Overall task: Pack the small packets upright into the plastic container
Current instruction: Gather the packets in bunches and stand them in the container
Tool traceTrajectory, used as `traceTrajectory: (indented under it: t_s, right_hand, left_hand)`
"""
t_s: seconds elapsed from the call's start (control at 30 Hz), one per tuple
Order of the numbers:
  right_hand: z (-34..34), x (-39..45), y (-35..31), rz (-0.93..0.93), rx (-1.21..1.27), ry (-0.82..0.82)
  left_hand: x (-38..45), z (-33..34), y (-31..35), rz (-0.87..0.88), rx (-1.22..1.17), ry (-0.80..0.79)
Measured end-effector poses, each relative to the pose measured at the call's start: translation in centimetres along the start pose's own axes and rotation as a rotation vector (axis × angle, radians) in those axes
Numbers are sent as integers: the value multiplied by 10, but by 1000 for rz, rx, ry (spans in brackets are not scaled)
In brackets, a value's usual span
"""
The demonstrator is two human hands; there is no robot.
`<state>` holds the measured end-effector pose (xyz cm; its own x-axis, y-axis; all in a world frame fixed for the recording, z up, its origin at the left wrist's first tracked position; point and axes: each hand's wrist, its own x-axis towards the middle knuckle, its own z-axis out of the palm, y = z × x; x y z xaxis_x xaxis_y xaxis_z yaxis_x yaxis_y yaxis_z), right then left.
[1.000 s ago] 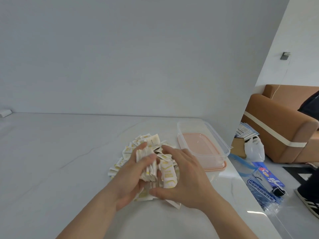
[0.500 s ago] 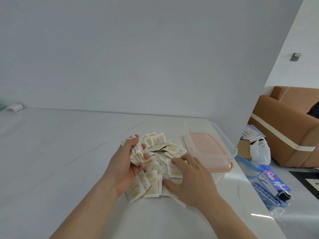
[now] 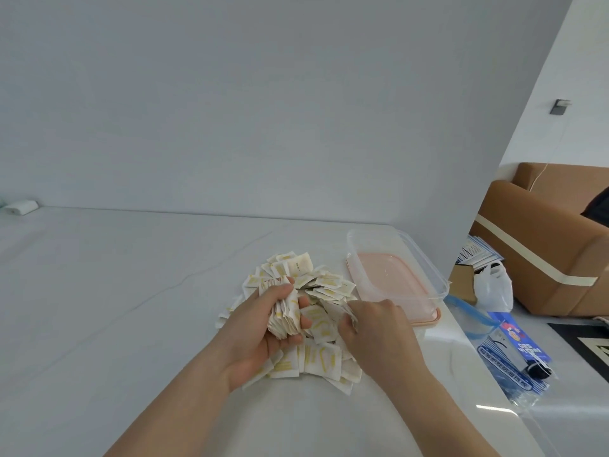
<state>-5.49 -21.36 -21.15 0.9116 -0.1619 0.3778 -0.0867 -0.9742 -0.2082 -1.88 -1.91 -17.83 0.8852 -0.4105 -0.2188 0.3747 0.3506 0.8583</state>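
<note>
Head view. Left hand (image 3: 263, 328), centre frame: fingers curled round a stack of packets (image 3: 285, 313) held on edge. Right hand (image 3: 375, 328), just right of it: fingertips pinching packets in the loose pile (image 3: 316, 324) (white with yellow print) on the white table (image 3: 115, 308). Clear plastic container (image 3: 425, 268), right of centre, sitting on a pink lid (image 3: 428, 319), beside the pile.

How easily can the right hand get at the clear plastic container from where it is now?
Probably easily. The right hand pinches packets at the pile's edge, and the clear plastic container stands open just beyond it, nothing between them. The left hand grips its own stack of packets, off to the other side.
</note>
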Motion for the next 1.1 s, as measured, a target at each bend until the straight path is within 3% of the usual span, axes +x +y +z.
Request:
traceTrajectory:
  t_s: [0.23, 0.4, 0.63, 0.9, 1.1]
  right_hand:
    - [-23, 0, 4, 43, 427, 183]
    - [-17, -7, -10, -78, 517, 328]
    - [-2, -18, -31, -263, 623, 172]
    - [-15, -15, -20, -445, 391, 32]
    - [-21, -11, -12, -443, 518, 109]
  left_hand:
    - [-2, 7, -9, -75, -60, -19]
    - [-5, 12, -15, -54, -90, -12]
    - [-8, 12, -11, 11, 21, -83]
    - [-6, 5, -7, -10, -24, -56]
    - [-9, 6, -5, -14, -69, -146]
